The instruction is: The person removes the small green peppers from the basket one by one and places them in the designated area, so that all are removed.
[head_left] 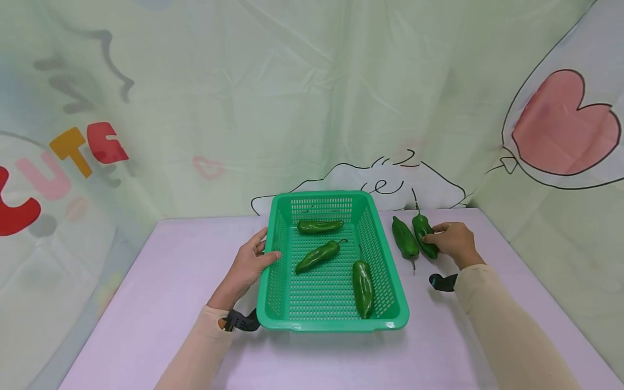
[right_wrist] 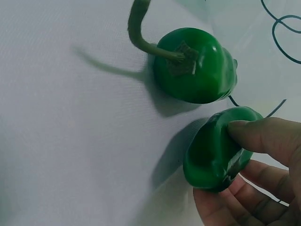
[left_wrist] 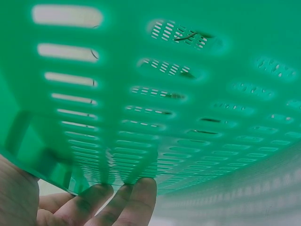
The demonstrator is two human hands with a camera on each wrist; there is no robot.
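Note:
A green plastic basket (head_left: 336,324) stands in front of me with three green peppers inside: one across the back (head_left: 320,227), one slanted in the middle (head_left: 319,257), one lengthwise at the right (head_left: 363,290). My left hand (head_left: 247,266) grips its left rim, thumb over the edge and fingers (left_wrist: 141,200) against the outer wall. Right of the basket, my right hand (head_left: 455,242) pinches a green pepper (right_wrist: 207,157) between thumb and fingers. Close beside it another green pepper (head_left: 404,238) lies on the table, its curved stem (right_wrist: 136,28) showing in the right wrist view.
The table (head_left: 195,271) has a pale lilac cover. A light green printed curtain (head_left: 292,97) hangs behind it and along both sides. Dark straps with camera mounts (head_left: 244,320) sit at both wrists, the left one close to the basket's front left corner.

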